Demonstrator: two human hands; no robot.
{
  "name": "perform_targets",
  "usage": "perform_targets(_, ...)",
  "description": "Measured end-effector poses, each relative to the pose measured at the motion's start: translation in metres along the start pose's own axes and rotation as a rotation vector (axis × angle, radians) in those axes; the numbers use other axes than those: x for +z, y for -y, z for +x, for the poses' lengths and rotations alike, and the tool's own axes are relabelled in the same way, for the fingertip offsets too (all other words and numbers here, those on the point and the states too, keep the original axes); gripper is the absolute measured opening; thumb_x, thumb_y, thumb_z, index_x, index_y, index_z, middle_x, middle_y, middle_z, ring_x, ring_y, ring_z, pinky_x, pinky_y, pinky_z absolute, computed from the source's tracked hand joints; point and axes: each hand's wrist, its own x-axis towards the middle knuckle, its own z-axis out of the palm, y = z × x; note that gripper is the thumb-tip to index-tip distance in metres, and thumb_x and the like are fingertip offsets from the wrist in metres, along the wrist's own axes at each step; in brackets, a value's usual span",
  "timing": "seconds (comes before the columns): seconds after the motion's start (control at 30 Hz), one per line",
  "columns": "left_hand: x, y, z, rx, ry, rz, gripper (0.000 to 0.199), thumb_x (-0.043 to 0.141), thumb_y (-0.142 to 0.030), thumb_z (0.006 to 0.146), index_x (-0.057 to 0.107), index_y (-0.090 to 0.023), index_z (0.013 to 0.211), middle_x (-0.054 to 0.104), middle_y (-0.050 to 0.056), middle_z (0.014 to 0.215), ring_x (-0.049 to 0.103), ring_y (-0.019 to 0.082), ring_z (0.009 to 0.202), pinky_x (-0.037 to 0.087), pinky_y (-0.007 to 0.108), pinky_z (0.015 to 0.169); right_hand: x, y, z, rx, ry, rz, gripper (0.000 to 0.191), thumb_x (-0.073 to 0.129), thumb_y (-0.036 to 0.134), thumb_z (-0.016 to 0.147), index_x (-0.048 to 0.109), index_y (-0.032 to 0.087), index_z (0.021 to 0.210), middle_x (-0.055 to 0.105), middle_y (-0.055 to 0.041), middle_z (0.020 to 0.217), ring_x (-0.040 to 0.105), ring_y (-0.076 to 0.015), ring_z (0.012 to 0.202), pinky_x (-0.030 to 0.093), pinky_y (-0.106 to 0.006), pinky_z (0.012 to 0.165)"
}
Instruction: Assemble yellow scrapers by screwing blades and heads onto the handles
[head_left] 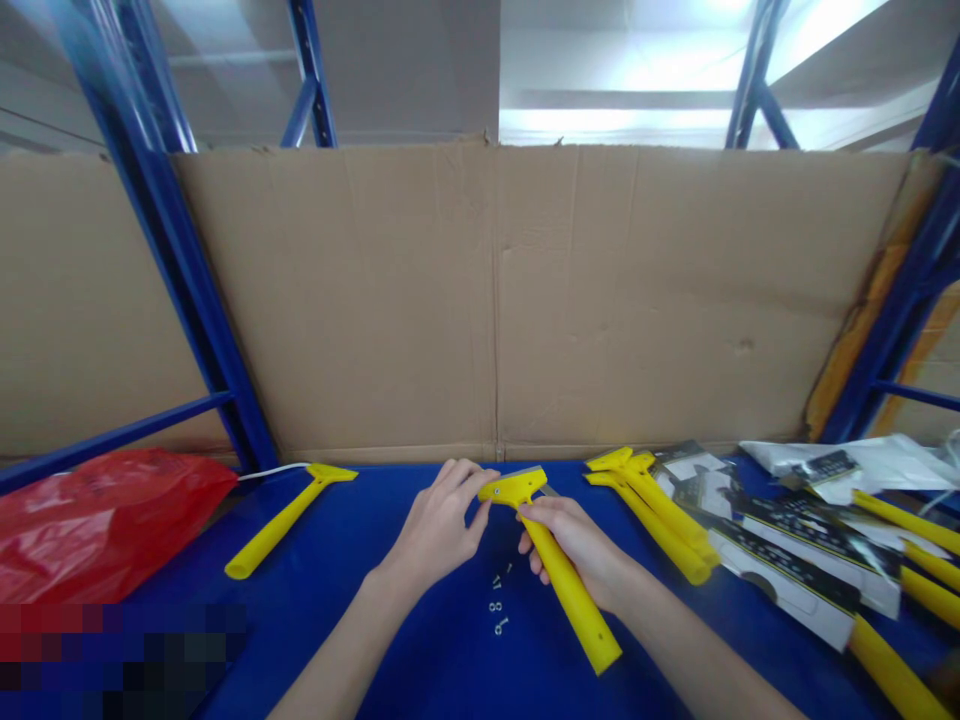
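A yellow scraper [566, 580] is held in front of me, its wide head up and its long handle slanting down to the right. My right hand [574, 545] grips it around the neck, just below the head. At the left end of the head, the fingertips of my left hand [442, 520] pinch the edge. A thin metal edge shows along the top of the head, and a small grey piece sticks out near my right thumb; I cannot make out what it is. Several small screws and nuts [496, 606] lie on the blue surface [420, 650] below.
Another yellow scraper [277, 525] lies to the left, beside a red plastic bag [112, 515]. Two more scrapers [660, 515] rest at right, against black-and-white packages [780, 575]. Further yellow handles [892, 665] lie at far right. A cardboard wall [480, 300] and blue rack posts [187, 250] stand behind.
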Motion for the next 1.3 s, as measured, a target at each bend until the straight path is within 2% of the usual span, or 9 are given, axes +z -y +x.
perform_targets(0.17,0.0023,-0.0007,-0.0014,0.054,0.008,0.067,0.024,0.050,-0.015,0.081,0.064,-0.022,0.098,0.061,0.007,0.106,0.055,0.021,0.101,0.051,0.037,0.087,-0.0007,0.0004,0.0003,-0.001,0.005,0.011,0.006,0.050,0.024,0.082,0.047,0.019,0.080,0.057,0.0030,0.051,0.050,-0.0092,0.035,0.036,-0.018,0.033)
perform_targets(0.37,0.0039,-0.0004,-0.0016,0.047,0.006,0.098,0.020,0.050,-0.017,0.083,0.064,-0.021,0.097,0.063,0.007,0.105,0.056,0.021,0.101,0.051,0.037,0.087,-0.0008,0.0002,0.0011,0.001,0.010,0.021,0.006,0.050,0.024,0.082,0.046,0.019,0.081,0.056,0.0032,0.050,0.049,-0.0092,0.035,0.036,-0.018,0.033)
perform_targets(0.47,0.0029,-0.0010,-0.0014,0.042,-0.003,0.091,0.025,0.049,-0.018,0.083,0.060,-0.022,0.105,0.062,0.007,0.107,0.056,0.021,0.102,0.051,0.037,0.087,-0.0012,-0.0003,0.0016,-0.004,0.017,0.024,0.007,0.050,0.025,0.082,0.047,0.018,0.080,0.056,0.0030,0.050,0.049,-0.0089,0.035,0.036,-0.017,0.033)
perform_targets(0.6,0.0008,-0.0030,-0.0013,0.022,-0.052,0.087,0.044,0.050,-0.021,0.084,0.046,-0.023,0.128,0.059,0.008,0.113,0.053,0.023,0.107,0.051,0.038,0.087,-0.0020,-0.0013,0.0030,0.002,0.022,0.020,0.007,0.049,0.025,0.083,0.047,0.018,0.082,0.057,0.0023,0.052,0.050,-0.0089,0.036,0.036,-0.018,0.033)
perform_targets(0.67,0.0007,-0.0034,-0.0017,0.032,-0.062,0.090,0.047,0.051,-0.022,0.084,0.044,-0.023,0.130,0.058,0.008,0.115,0.052,0.023,0.108,0.050,0.039,0.087,-0.0022,-0.0017,0.0036,0.010,0.025,0.020,0.007,0.048,0.024,0.083,0.047,0.018,0.082,0.057,0.0021,0.052,0.050,-0.0091,0.036,0.037,-0.018,0.033)
perform_targets(0.83,0.0043,-0.0016,-0.0037,0.094,0.006,0.105,0.028,0.057,-0.020,0.080,0.064,-0.022,0.107,0.057,0.009,0.116,0.052,0.025,0.110,0.045,0.043,0.095,-0.0022,-0.0016,0.0034,0.006,0.014,0.028,0.006,0.047,0.024,0.083,0.047,0.018,0.082,0.057,0.0024,0.052,0.050,-0.0092,0.036,0.037,-0.018,0.034)
perform_targets(1.07,0.0050,0.0035,-0.0038,0.090,0.026,0.087,0.026,0.057,-0.019,0.081,0.067,-0.026,0.105,0.058,0.008,0.114,0.053,0.024,0.107,0.045,0.044,0.093,-0.0024,-0.0022,0.0027,0.006,0.012,0.034,0.005,0.048,0.023,0.082,0.048,0.018,0.081,0.057,0.0029,0.052,0.049,-0.0090,0.036,0.036,-0.018,0.034)
perform_targets(1.17,0.0054,0.0054,-0.0036,0.095,-0.001,0.095,0.026,0.056,-0.017,0.081,0.068,-0.027,0.102,0.059,0.007,0.112,0.054,0.023,0.105,0.045,0.043,0.092,-0.0019,-0.0024,0.0027,0.003,0.011,0.033,0.005,0.048,0.023,0.082,0.047,0.019,0.080,0.057,0.0029,0.051,0.049,-0.0091,0.036,0.036,-0.019,0.034)
perform_targets(1.3,0.0071,0.0054,-0.0033,0.103,-0.054,0.090,0.021,0.056,-0.015,0.082,0.068,-0.023,0.096,0.060,0.008,0.109,0.054,0.022,0.103,0.047,0.041,0.090,-0.0011,-0.0018,0.0026,0.004,0.017,0.030,0.005,0.048,0.023,0.082,0.047,0.019,0.079,0.057,0.0026,0.051,0.049,-0.0091,0.035,0.036,-0.019,0.034)
